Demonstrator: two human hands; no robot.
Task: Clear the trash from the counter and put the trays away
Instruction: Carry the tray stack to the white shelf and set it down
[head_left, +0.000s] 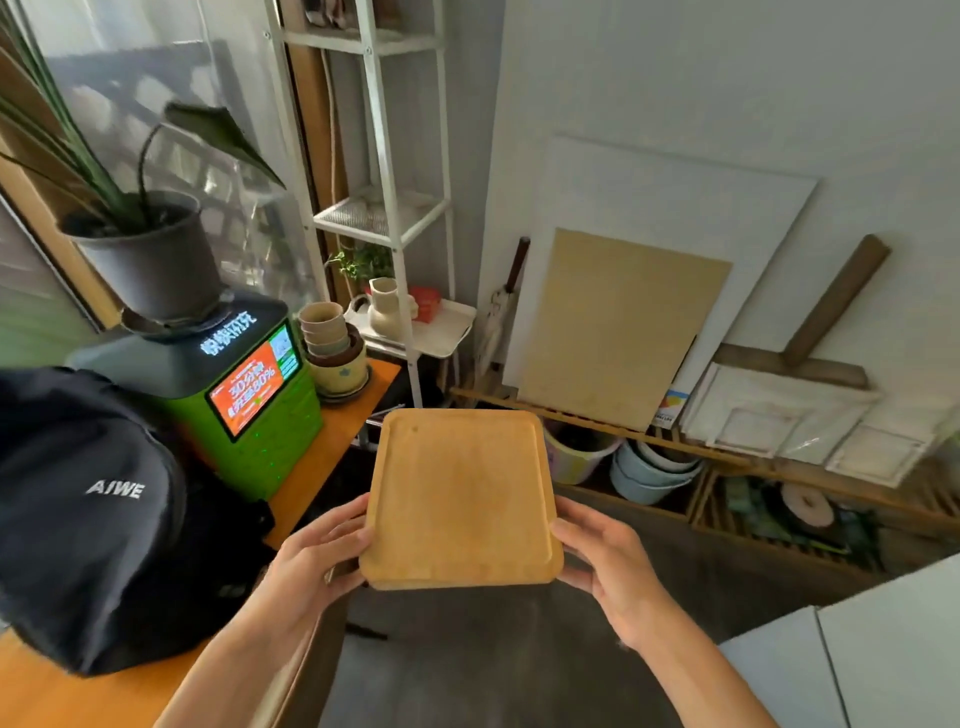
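A square wooden tray (460, 493) with a raised rim is held level in mid-air over the grey floor, its empty face toward me. A second edge showing along its right side suggests another tray stacked beneath it. My left hand (311, 556) grips its near left edge, thumb on top. My right hand (602, 561) grips the near right edge the same way. The tray sits just right of the orange counter (332, 447).
On the counter stand a black backpack (88, 519), a green screen machine (249, 395) carrying a potted plant (150, 260), and stacked pots (332, 353). A white shelf rack (395, 218) holds a white tray with a vase (384, 312). Boards (623, 327) lean over a low wooden rack with buckets (649, 473).
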